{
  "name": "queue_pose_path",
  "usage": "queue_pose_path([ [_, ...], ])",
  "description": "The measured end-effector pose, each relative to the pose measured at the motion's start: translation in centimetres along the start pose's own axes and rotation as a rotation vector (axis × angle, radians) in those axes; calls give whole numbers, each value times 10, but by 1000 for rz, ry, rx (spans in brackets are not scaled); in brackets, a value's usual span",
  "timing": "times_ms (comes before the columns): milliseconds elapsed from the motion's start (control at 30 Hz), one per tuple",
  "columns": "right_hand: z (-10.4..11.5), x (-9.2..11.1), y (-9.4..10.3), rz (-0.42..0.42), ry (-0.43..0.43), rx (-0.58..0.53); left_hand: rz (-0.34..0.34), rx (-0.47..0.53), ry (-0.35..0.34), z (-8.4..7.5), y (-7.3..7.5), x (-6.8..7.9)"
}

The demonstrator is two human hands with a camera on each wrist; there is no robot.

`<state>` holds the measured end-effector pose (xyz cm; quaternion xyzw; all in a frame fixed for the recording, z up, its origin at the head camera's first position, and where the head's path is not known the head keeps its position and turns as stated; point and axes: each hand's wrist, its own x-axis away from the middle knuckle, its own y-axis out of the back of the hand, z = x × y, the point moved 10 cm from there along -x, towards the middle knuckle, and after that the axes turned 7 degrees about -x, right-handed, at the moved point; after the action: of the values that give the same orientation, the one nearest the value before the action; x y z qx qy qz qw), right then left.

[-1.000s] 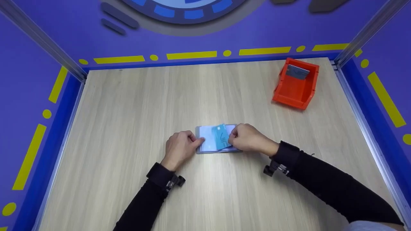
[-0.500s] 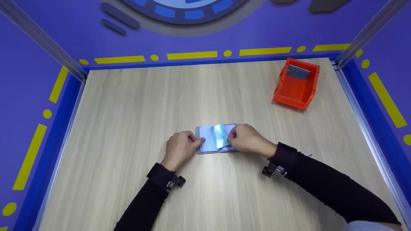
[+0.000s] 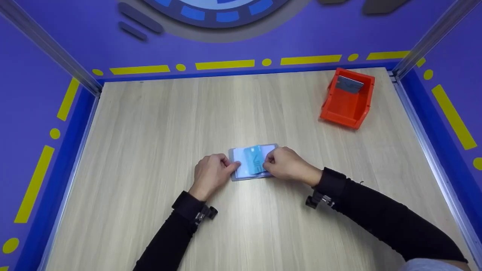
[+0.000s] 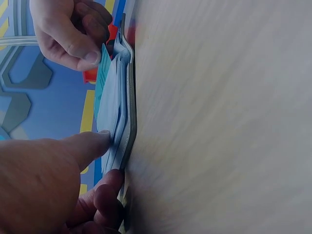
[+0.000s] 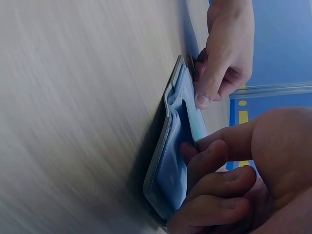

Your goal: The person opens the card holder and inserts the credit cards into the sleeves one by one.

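A card holder [image 3: 239, 170] with a grey cover and clear plastic sleeves lies spread open on the table in the head view. My left hand [image 3: 211, 173] grips its left end, the thumb pressing on the sleeves and the fingers at the cover's edge in the left wrist view. Between thumb and fingertips my right hand [image 3: 288, 163] pinches the right edge of a teal card [image 3: 253, 160]. That card leans across the middle of the holder. Seen from the right wrist, the card [image 5: 196, 124] stands raised at the pinched edge above the sleeves.
A red-orange plastic bin [image 3: 342, 109] stands at the table's back right, with a dark grey card [image 3: 349, 84] leaning against its back wall. Blue panels with yellow markings [image 3: 224, 64] enclose the wooden table [image 3: 158, 124] at the back and sides.
My right hand has shifted slightly left with the teal card, which now lies further toward the holder's left half. The left hand has kept its place.
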<state>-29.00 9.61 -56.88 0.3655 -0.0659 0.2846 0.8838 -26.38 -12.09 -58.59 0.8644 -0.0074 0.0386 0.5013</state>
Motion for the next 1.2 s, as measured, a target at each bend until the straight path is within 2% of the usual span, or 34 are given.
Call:
queue_pose_path([
  [467, 6, -5, -11, 30, -20, 11, -2, 2, 0, -1, 0, 0],
  [733, 8, -7, 0, -44, -17, 10, -10, -6, -7, 0, 1, -1],
  [1200, 5, -17, 5, -122, -35, 24, -2, -6, -2, 0, -1, -1],
])
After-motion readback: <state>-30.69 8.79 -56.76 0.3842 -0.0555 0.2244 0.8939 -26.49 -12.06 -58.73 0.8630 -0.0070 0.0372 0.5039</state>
